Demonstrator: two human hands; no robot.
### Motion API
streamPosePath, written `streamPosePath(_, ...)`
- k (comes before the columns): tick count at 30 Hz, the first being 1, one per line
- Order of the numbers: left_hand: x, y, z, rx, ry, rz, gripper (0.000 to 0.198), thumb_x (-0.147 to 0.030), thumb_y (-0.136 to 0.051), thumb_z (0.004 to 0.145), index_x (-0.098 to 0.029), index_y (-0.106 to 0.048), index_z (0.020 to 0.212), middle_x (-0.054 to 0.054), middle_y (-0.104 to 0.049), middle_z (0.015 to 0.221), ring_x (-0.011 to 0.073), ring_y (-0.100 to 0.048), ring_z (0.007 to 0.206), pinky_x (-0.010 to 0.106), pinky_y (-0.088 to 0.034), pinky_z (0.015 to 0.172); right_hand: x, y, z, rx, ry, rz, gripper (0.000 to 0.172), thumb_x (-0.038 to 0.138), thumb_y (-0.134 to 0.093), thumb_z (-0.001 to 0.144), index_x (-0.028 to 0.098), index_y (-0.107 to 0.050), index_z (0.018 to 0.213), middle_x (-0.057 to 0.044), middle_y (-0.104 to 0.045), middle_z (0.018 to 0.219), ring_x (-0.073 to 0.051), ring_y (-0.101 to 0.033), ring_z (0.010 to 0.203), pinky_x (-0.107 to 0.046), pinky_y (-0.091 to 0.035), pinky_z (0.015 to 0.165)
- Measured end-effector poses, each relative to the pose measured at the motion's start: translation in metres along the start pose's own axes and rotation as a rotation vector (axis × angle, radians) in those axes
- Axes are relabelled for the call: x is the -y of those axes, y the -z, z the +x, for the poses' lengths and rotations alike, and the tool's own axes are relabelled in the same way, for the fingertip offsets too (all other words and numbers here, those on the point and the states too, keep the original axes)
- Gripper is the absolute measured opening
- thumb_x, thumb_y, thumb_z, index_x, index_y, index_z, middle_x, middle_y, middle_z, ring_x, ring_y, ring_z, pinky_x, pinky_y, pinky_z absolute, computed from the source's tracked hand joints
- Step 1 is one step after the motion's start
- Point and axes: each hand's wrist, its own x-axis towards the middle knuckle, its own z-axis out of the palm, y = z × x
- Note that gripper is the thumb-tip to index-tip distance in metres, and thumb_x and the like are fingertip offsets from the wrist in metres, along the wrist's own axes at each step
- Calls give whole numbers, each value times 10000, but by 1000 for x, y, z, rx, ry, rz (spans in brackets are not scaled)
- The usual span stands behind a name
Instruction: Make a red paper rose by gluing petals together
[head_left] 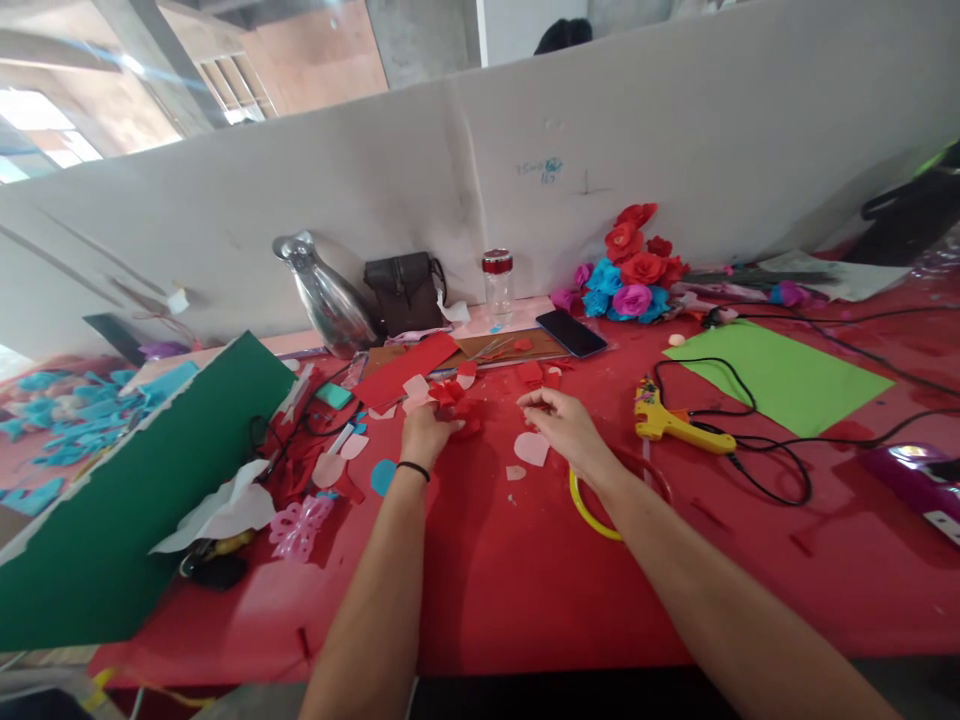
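Note:
My left hand, with a dark band at the wrist, is closed on crinkled red paper petals over the middle of the table. Its thumb points right, and the other fingertips are partly hidden. To the right, my right hand has its fingertips drawn together in a pinch; what is between them, if anything, is too small to make out. Just under it lies a pale pink paper petal. Red paper squares lie beyond its fingertips. A yellow tape ring sits partly beneath my right forearm.
A yellow glue gun with a looping black cord lies at right, near a green paper sheet. Paper flowers, a phone, a glass jar and a steel jug line the back. A green board leans at left.

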Motion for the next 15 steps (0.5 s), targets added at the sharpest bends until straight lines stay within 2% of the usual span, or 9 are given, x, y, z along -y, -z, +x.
streamPosePath(4, -7, -1, -6, -19, 9, -64, 202, -115, -733, 454, -178, -542, 466, -32, -516, 465, 109, -444, 493, 233, -305, 489, 1, -1, -1, 3, -5, 3, 121, 232, -580, 643, 225, -668, 725, 4, -663, 720, -155, -587, 675, -303, -447, 662)
streamPosePath(10, -26, -3, -16, -40, -1, -273, 198, -231, -765, 504, -156, -604, 592, -20, -581, 575, 91, -481, 531, 215, -340, 507, -1, -2, 0, 17, 0, 28, 112, 242, -605, 637, 225, -671, 727, 1, -669, 737, -153, -587, 686, -308, -455, 680)
streamPosePath(12, -32, -3, -19, -24, -2, -319, 222, -260, -776, 508, -152, -615, 616, -21, -577, 574, 70, -444, 489, 206, -301, 463, -1, -3, 0, 18, 2, 39, 121, 247, -621, 632, 226, -669, 740, -3, -668, 754, -155, -586, 701, -310, -459, 683)
streamPosePath(15, -40, -6, -26, 78, 32, -446, 262, -289, -789, 515, -148, -608, 642, -58, -496, 494, 26, -293, 384, 203, -184, 392, 3, -4, -3, 20, 1, 81, 198, 270, -662, 631, 233, -669, 826, -12, -671, 840, -154, -592, 742, -301, -458, 685)
